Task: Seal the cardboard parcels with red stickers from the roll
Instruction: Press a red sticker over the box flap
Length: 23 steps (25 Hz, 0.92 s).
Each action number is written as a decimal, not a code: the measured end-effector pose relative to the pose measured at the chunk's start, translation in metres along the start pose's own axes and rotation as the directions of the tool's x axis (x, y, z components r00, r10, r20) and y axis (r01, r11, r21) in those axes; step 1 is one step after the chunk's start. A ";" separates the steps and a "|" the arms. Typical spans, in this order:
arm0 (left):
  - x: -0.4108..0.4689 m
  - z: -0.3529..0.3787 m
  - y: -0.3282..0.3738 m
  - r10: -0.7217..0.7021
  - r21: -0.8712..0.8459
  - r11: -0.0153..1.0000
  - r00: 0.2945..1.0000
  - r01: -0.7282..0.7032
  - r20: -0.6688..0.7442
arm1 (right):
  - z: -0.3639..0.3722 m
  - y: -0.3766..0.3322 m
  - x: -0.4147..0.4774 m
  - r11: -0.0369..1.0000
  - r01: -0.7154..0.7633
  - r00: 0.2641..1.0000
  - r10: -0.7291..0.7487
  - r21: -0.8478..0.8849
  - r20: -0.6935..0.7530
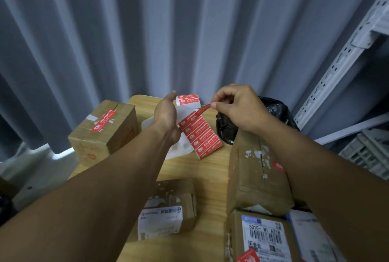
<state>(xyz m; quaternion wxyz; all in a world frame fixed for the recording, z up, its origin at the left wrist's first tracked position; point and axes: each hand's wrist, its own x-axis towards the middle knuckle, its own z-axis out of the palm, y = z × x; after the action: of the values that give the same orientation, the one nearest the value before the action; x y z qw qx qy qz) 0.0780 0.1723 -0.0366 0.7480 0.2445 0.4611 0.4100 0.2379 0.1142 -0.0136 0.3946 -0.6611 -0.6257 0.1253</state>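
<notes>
Two bare forearms (101,190) fill the foreground and cover much of the bench (206,169), a pale wood-grain top. Bottom right, a labelled parcel (261,234) is cut off by the frame edge: barcode legible, smaller print not. Beside it a low parcel (168,207) shows torn white label scraps, one end tucked under the left arm. Behind stands a tall parcel (256,175) of creased brown cardboard with flaking paper, its right side hidden by the right arm.

Further out, the right grip (237,108) pinches the end of a red sticker (201,111) between thumb and forefinger. The sticker curls up off the sticker strip (201,137), glossy red rectangles on white backing trailing from the roll (187,99). The left grip (166,114) shows only its back, edge against the strip; whether its fingers clamp anything cannot be told.

Far left, a sealed parcel (103,135) carries a red seal (104,120) across its flap seam. A crinkled black bag (275,110) sits behind the right grip, against a ribbed grey wall (168,30).
</notes>
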 end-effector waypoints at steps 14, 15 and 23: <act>-0.046 -0.097 0.004 0.224 0.506 0.836 0.974 -0.214 0.043 | 0.022 -0.045 -0.065 0.922 -0.304 0.921 0.219 0.242 0.323; -0.051 -0.107 0.002 0.247 0.533 0.814 0.968 -0.230 0.040 | 0.027 -0.046 -0.072 0.903 -0.351 0.894 0.244 0.248 0.376; -0.086 -0.158 -0.006 0.230 0.765 0.611 0.970 -0.204 0.075 | 0.057 -0.059 -0.106 0.860 -0.430 0.834 0.264 0.273 0.484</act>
<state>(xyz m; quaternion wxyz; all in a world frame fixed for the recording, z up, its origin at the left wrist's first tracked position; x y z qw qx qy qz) -0.0813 0.0949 -0.0710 0.5111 0.5860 0.5696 0.2664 0.1382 0.0315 -0.0455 0.3343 -0.6341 -0.5287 0.4546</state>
